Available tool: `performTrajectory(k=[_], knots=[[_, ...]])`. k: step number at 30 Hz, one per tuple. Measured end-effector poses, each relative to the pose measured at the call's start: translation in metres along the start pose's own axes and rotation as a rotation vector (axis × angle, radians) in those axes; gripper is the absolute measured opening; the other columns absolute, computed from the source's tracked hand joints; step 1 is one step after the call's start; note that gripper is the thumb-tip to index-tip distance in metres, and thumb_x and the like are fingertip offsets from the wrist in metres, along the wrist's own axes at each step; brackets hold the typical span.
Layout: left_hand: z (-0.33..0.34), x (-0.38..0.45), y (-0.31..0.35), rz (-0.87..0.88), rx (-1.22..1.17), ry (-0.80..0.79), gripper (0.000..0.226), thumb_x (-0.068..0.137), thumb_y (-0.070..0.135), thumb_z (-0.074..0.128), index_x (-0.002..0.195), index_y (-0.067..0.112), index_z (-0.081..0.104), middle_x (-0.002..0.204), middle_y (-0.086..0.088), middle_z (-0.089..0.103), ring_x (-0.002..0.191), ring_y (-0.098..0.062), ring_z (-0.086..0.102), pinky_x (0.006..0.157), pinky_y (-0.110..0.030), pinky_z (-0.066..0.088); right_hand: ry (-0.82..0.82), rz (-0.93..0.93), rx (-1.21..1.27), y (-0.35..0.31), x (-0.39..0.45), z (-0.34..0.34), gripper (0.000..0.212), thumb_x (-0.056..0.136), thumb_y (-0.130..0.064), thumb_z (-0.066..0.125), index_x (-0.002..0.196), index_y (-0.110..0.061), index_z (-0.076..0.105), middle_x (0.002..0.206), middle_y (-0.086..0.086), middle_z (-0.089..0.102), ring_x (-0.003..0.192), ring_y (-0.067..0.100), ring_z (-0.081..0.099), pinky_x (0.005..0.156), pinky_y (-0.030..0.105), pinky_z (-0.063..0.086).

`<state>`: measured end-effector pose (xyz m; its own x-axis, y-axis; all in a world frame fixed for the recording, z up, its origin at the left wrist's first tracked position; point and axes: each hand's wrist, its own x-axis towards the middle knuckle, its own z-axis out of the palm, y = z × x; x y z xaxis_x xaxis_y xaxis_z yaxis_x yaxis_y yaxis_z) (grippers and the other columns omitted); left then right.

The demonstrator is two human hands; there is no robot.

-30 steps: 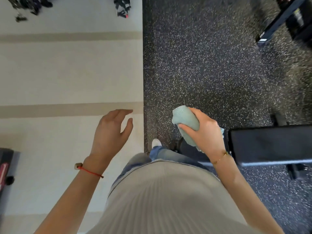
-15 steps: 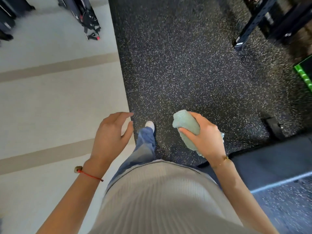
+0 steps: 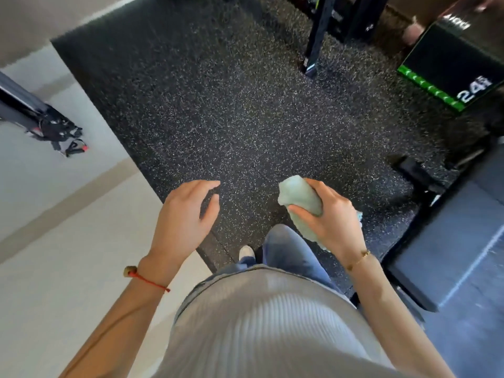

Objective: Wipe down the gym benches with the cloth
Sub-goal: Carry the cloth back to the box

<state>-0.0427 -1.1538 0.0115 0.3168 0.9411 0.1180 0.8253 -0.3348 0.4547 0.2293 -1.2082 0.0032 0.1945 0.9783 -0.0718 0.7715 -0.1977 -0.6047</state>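
Two hands | right hand (image 3: 331,216) grips cloth (image 3: 298,199) | left hand (image 3: 182,222) loose, empty | bench (image 3: 447,241) at right

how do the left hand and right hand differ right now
The right hand grips a bunched pale green cloth; the left hand holds nothing. The right hand's fingers wrap round the cloth, while the left hand's fingers hang loosely curled. The left wrist wears a red string bracelet; the right wrist wears a thin gold chain. Both hover above the speckled black floor, touching no bench.
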Motion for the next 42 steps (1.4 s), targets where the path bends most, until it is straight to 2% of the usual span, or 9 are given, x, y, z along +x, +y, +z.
performTrajectory(k=[9, 19, 28, 35, 38, 42], knots=[[0.038, 0.175, 0.014, 0.218, -0.028, -0.168, 0.029, 0.096, 0.023, 0.055, 0.122, 0.014, 0.063, 0.121, 0.0, 0.066, 0.112, -0.018, 0.06, 0.099, -0.041, 0.048, 0.152, 0.226, 0.044, 0.03, 0.105, -0.023, 0.052, 0.081, -0.037, 0.074, 0.128, -0.021, 0.057, 0.113, 0.002, 0.068, 0.097, 0.026, 0.063, 0.081, 0.037, 0.049], [0.098, 0.399, 0.097, 0.37, -0.052, -0.161, 0.028, 0.095, 0.022, 0.056, 0.121, 0.014, 0.064, 0.119, 0.0, 0.067, 0.108, -0.017, 0.062, 0.097, -0.033, 0.047, 0.284, 0.277, -0.014, 0.116, 0.276, -0.113, 0.051, 0.081, -0.052, 0.069, 0.125, -0.031, 0.055, 0.111, -0.007, 0.067, 0.092, 0.015, 0.062, 0.071, 0.024, 0.04], [0.148, 0.551, 0.16, 0.482, -0.074, -0.223, 0.027, 0.094, 0.019, 0.057, 0.12, 0.013, 0.064, 0.117, 0.0, 0.067, 0.107, -0.019, 0.062, 0.096, -0.037, 0.049, 0.359, 0.366, -0.014, 0.186, 0.386, -0.173, 0.05, 0.081, -0.056, 0.068, 0.123, -0.032, 0.055, 0.104, -0.012, 0.066, 0.082, 0.004, 0.055, 0.063, 0.016, 0.038], [0.199, 0.672, 0.196, 0.511, -0.079, -0.277, 0.027, 0.094, 0.019, 0.057, 0.12, 0.014, 0.064, 0.117, 0.0, 0.067, 0.106, -0.019, 0.062, 0.093, -0.032, 0.047, 0.385, 0.441, 0.002, 0.238, 0.482, -0.205, 0.05, 0.081, -0.054, 0.068, 0.123, -0.031, 0.055, 0.105, -0.01, 0.066, 0.084, 0.01, 0.06, 0.067, 0.026, 0.046], [0.221, 0.732, 0.218, 0.528, -0.092, -0.303, 0.028, 0.095, 0.02, 0.056, 0.121, 0.014, 0.064, 0.118, 0.0, 0.066, 0.107, -0.02, 0.062, 0.094, -0.036, 0.051, 0.39, 0.462, 0.006, 0.26, 0.533, -0.225, 0.05, 0.082, -0.052, 0.068, 0.125, -0.03, 0.055, 0.108, -0.008, 0.067, 0.088, 0.013, 0.062, 0.07, 0.029, 0.05], [0.246, 0.819, 0.255, 0.569, -0.084, -0.306, 0.028, 0.095, 0.02, 0.056, 0.12, 0.014, 0.064, 0.119, 0.0, 0.066, 0.106, -0.019, 0.063, 0.094, -0.033, 0.048, 0.412, 0.483, 0.002, 0.289, 0.604, -0.26, 0.049, 0.082, -0.051, 0.068, 0.125, -0.03, 0.055, 0.11, -0.007, 0.067, 0.09, 0.014, 0.062, 0.071, 0.027, 0.046]])
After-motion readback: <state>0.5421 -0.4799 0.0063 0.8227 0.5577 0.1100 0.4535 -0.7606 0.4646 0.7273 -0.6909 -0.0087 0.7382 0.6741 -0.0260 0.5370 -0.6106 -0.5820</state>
